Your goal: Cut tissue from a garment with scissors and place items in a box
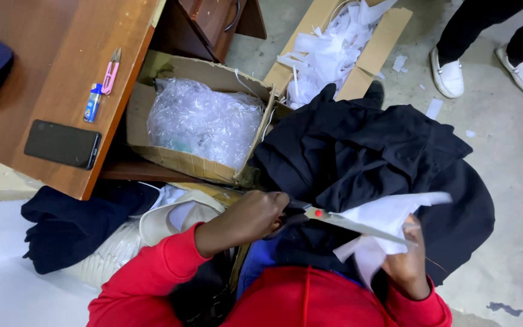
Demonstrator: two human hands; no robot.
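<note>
Left hand [260,213]: closed round handles of large scissors [358,225], blades part open across white fabric piece [388,218]. Right hand [408,261]: gripping that white piece from below. Cut judged begun, unfinished. Black garment heap [364,151] just beyond hands. Further beyond: cardboard box of white offcuts [328,48], box of clear plastic bags [204,121]. Far left: tabletop [49,72] with black phone [63,144], pink thread snips [111,72].

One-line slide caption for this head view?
Left hand works scissors through white fabric held by right hand, over dark cloth.
</note>
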